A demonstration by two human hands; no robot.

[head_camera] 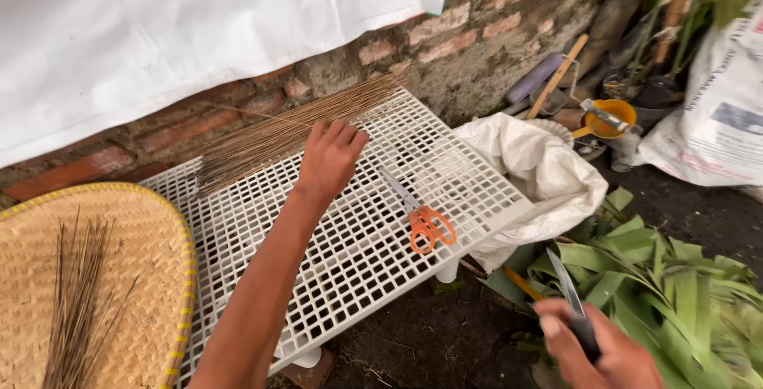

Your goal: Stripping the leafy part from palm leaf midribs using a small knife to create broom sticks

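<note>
My left hand (329, 157) reaches out over a white plastic grid table (358, 254), fingers curled loosely at the edge of a long bundle of thin brown sticks (278, 131) lying along the brick wall; whether it grips any stick I cannot tell. My right hand (592, 353), at the bottom right, is closed on the dark handle of a knife (566, 286) whose blade points up. Orange-handled scissors (425, 222) lie on the grid to the right of my left arm.
A woven bamboo tray (143, 278) with several loose sticks (75, 301) sits at the left. Green palm leaves (675, 286) are piled on the ground at right, beside a white sack (540, 174). A yellow funnel (608, 117) and another printed sack (715, 119) stand beyond.
</note>
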